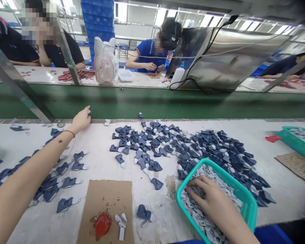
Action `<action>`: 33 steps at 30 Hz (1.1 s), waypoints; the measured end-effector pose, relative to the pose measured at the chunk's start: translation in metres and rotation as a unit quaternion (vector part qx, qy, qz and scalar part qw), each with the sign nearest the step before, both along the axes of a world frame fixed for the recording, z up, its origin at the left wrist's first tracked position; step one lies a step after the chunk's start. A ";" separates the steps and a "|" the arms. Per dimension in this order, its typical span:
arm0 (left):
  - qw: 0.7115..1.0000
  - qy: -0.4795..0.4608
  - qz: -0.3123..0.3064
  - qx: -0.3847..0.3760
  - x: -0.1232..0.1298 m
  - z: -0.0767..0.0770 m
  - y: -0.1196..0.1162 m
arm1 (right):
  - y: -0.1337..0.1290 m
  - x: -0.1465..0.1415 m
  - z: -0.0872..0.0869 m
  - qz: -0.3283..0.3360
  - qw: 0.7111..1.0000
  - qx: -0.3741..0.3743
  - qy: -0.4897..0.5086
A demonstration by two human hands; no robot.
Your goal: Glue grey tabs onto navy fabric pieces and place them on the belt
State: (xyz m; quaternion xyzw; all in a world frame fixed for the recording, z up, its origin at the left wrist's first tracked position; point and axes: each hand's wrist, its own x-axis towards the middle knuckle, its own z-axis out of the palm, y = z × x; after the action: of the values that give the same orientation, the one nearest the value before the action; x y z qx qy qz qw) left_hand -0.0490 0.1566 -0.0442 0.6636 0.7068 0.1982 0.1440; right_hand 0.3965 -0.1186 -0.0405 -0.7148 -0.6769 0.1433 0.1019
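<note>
My left hand (82, 119) is stretched out at the far edge of the table, over the border of the green belt. Its index finger points forward; the other fingers are curled around a small pale bit too unclear to name. In the turquoise basket (251, 210) at the right, my right hand (205, 195) dips among small grey plastic pieces (195, 217). Its thumb and fingertips close together on the pieces near the basket's left rim, partly hidden. Dark blue plastic parts (144, 135) with pale ends lie heaped beyond the basket, and more (51, 186) lie under my left forearm.
A cardboard sheet (91, 203) bears a red blob (103, 224) and several pale strips (121, 223). The green belt (117, 101) runs across behind the table. Another basket (295, 145) stands far right. Co-workers sit beyond the belt, near a white bottle (178, 75).
</note>
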 end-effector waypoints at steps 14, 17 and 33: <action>0.982 0.171 -0.077 0.007 0.077 0.029 0.044 | 0.004 -0.010 0.003 -0.044 0.997 -0.040 0.042; 0.978 0.131 -0.163 0.003 0.109 0.027 0.051 | 0.003 -0.013 0.004 -0.051 0.997 -0.034 0.052; 0.965 -0.227 -0.130 -0.015 0.156 0.010 0.029 | -0.029 -0.025 0.017 -0.137 0.973 0.027 0.184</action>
State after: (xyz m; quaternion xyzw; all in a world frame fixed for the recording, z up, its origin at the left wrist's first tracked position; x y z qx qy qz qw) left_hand 0.1073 0.1855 -0.0347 0.6854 0.5657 0.3127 0.3353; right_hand 0.3717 -0.1478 -0.0232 -0.7592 -0.5456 0.2389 0.2622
